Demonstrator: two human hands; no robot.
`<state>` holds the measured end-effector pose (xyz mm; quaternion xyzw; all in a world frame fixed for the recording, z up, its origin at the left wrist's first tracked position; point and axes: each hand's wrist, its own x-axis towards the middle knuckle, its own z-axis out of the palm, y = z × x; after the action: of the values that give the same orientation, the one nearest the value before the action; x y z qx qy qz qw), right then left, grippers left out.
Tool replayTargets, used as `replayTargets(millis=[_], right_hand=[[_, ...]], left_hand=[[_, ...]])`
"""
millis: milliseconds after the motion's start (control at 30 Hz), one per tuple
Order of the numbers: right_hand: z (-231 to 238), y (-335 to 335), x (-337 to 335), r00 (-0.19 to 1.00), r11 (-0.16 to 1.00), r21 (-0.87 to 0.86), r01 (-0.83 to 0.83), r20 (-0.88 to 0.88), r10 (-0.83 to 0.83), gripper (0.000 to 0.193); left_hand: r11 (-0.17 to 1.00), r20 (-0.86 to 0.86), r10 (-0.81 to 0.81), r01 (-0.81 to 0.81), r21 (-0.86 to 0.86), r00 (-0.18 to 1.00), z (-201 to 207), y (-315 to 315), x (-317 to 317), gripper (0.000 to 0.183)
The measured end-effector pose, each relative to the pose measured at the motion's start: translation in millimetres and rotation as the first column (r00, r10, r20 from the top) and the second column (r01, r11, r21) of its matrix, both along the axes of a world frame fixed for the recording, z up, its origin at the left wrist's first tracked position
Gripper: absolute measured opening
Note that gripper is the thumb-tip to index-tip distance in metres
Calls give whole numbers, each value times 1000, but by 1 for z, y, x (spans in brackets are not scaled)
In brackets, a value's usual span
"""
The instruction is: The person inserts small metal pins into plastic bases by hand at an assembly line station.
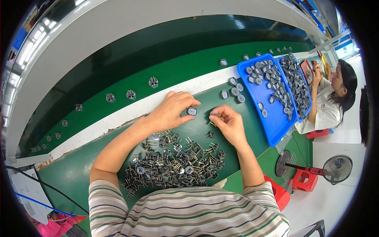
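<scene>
My left hand (170, 110) grips a small grey round plastic housing (192, 111) between thumb and fingers, its pale inner face turned up. Just right of it, my right hand (229, 124) is closed in a pinch. A small part with metal pins (211, 123) pokes out from its fingertips, mostly hidden by them. The two hands are apart. Below them on the green tabletop lies a heap of small dark pin assemblies (173, 164) with brass-coloured prongs. One loose pin assembly (210, 134) sits near my right wrist. Several grey housings (235, 91) stand beyond my right hand.
Two blue trays, the nearer one (262, 108) and one behind it, hold many grey housings. Past a white ledge (201, 84), a green conveyor belt (177, 68) carries spaced-out parts. A co-worker (329, 100) sits at right. A fan (338, 169) and red stools (304, 179) stand below.
</scene>
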<state>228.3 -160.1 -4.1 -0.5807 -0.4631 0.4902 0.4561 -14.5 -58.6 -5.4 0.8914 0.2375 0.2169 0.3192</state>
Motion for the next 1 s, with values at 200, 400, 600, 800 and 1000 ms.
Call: replayTargets(millis=[200,400,600,800,1000], right_hand=[[11,19,-16,917,981,130,-143,390,82,11],[29,22,-6,853,908,245,-339,488,186,14],[30,27,4,630,790,173,-588,711,313,16],[6,46,-18,874,909,272,-317,455,169,15],[10,47,-30,683,800,410,-438,730,-1,17]], left_hand=[[991,67,120,-116,-60,991,-9,-3,-2,49],[993,84,114,-115,7,990,-14,-2,-2,39],[991,91,131,-132,2,987,-16,-3,-3,39],[992,109,123,-124,-1,986,-17,-3,1,40],[988,121,152,-154,14,981,-21,-3,0,41]])
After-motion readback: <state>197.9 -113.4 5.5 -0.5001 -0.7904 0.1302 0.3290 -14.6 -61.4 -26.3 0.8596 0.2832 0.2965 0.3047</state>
